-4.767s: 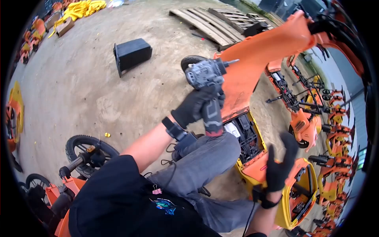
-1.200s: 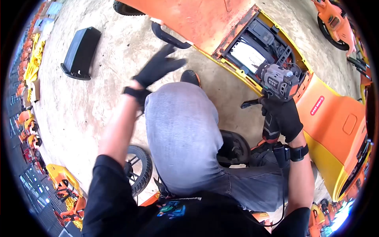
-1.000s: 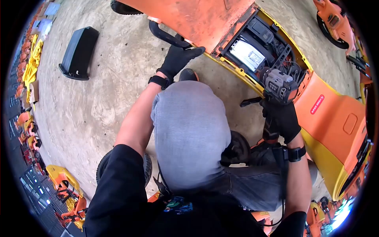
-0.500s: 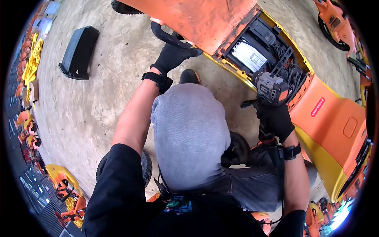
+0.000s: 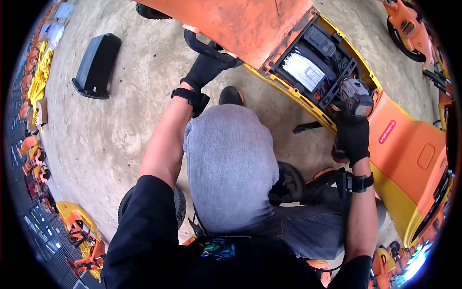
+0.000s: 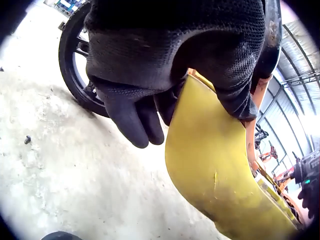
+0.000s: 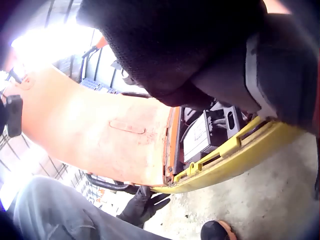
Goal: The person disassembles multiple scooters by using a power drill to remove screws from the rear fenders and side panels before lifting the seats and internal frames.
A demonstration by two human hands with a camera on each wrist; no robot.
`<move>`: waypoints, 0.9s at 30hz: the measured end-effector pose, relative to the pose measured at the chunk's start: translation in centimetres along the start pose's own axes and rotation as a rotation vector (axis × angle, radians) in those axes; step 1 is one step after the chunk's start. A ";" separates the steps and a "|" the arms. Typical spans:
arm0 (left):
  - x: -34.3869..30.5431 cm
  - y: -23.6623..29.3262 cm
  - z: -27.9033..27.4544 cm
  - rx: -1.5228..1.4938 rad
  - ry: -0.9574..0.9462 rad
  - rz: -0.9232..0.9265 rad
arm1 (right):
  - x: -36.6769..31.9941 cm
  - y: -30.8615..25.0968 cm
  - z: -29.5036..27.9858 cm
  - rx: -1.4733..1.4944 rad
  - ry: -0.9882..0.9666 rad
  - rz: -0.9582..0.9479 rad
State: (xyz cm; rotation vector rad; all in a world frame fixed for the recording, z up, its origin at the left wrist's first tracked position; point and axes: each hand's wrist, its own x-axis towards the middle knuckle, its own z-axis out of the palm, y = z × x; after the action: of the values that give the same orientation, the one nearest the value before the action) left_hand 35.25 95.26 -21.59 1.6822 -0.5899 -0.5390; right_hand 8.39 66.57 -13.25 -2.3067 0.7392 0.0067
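Observation:
In the head view my right gloved hand point(image 5: 351, 137) grips a grey cordless drill point(image 5: 356, 98) by its handle. The drill's head overlaps the near right end of the scooter's open compartment point(image 5: 320, 60); its tip is hidden. Inside lie a labelled silver box point(image 5: 303, 71), black parts and wiring. My left gloved hand point(image 5: 207, 67) is at the scooter's far left, beside a black curved bar point(image 5: 204, 48). In the left wrist view, its thumb lies at the orange edge and its fingers hang on the other side of a yellow side panel point(image 6: 210, 160), holding that corner.
An orange panel point(image 5: 245, 29) and an orange cover with a red label point(image 5: 387, 131) flank the compartment. A black bin point(image 5: 97, 65) lies on the concrete floor at left. My bent knee point(image 5: 231, 159) rises between the arms. Several other scooters point(image 5: 408, 29) stand around.
The drill was raised in the left hand at first, then shifted to the right. My left hand came to the scooter's edge; the drill has just moved right over the compartment's end.

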 end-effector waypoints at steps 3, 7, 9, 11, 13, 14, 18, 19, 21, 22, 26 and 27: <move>-0.4 0.0 -1.2 0.054 -0.061 0.031 | 0.0 -2.2 -0.8 -0.093 0.122 0.062; 0.2 -1.1 -1.0 0.117 -0.026 0.110 | 1.5 -1.9 -1.3 -0.310 0.211 -0.071; 0.3 -0.9 -0.7 0.012 -0.047 0.096 | 2.5 -2.2 -1.3 -0.277 0.210 -0.064; 0.2 -0.3 -0.7 -0.022 -0.047 -0.054 | 3.7 -2.0 -1.2 -0.300 0.223 -0.046; 0.0 -0.1 -0.6 -0.092 -0.038 -0.229 | 5.1 -1.4 -1.3 -0.321 0.236 -0.049; -0.1 0.0 -0.6 -0.087 -0.038 -0.232 | 5.8 -1.3 -1.3 -0.344 0.255 -0.048; -0.3 0.5 -0.7 -0.191 -0.049 -0.213 | 8.6 -0.6 -0.6 -0.364 0.293 -0.144; -0.3 0.6 -0.8 -0.184 -0.059 -0.217 | 8.7 -1.2 -0.7 -0.365 0.247 -0.086; -0.3 0.7 -0.7 -0.159 -0.061 -0.202 | 8.8 -0.6 -0.3 -0.446 0.242 -0.113; -0.3 0.9 -0.7 -0.138 -0.068 -0.182 | 8.9 -0.4 -0.2 -0.532 0.243 -0.137; -0.2 0.3 -0.8 -0.150 -0.083 -0.180 | 8.6 0.4 -0.4 -0.521 0.228 -0.148; -0.2 0.5 -0.8 -0.151 -0.092 -0.176 | 8.4 0.4 -0.4 -0.528 0.241 -0.161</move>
State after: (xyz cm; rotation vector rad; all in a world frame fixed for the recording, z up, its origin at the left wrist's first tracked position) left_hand 35.55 95.85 -20.93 1.5809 -0.4568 -0.7722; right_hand 15.19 61.82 -14.93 -2.9051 0.7312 -0.1707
